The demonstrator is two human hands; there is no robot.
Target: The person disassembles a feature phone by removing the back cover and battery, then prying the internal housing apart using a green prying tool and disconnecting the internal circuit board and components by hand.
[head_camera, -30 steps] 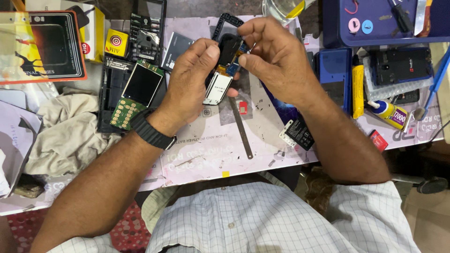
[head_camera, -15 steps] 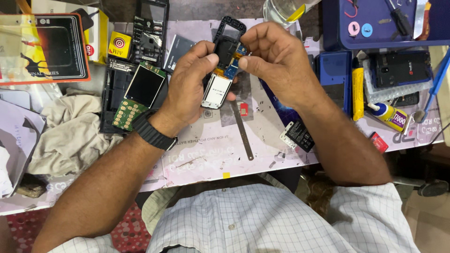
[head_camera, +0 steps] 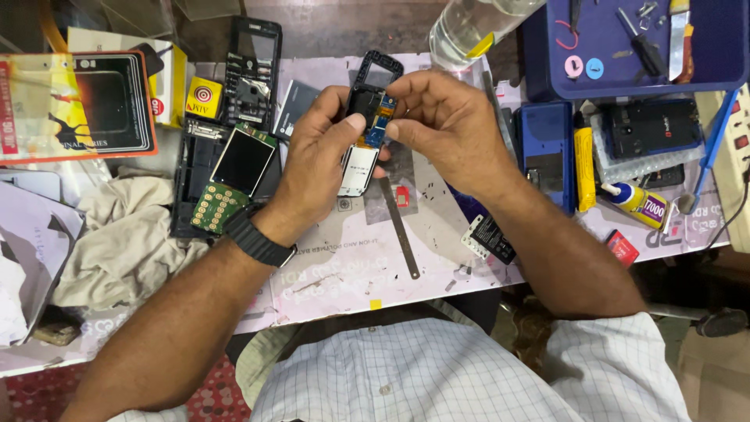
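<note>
far left a cloth (head_camera: 117, 234), then a green board (head_camera: 230, 184) just beside the left hand (head_camera: 316, 168). that hand is closed round the phone frame (head_camera: 367, 117), thumb on its face. the frame's long axis runs up and away, between both hands. the right hand (head_camera: 449, 129) pinches its upper part, equally near. a metal strip (head_camera: 400, 230) lies below; glue tube (head_camera: 637, 202) well right.

Lying on the worktop (head_camera: 351, 273) are one circuit board (head_camera: 234, 184), one cloth (head_camera: 125, 242), one metal strip (head_camera: 400, 228), one glue tube (head_camera: 642, 202), one blue tray (head_camera: 625, 47) and two black frames (head_camera: 251, 74).
</note>
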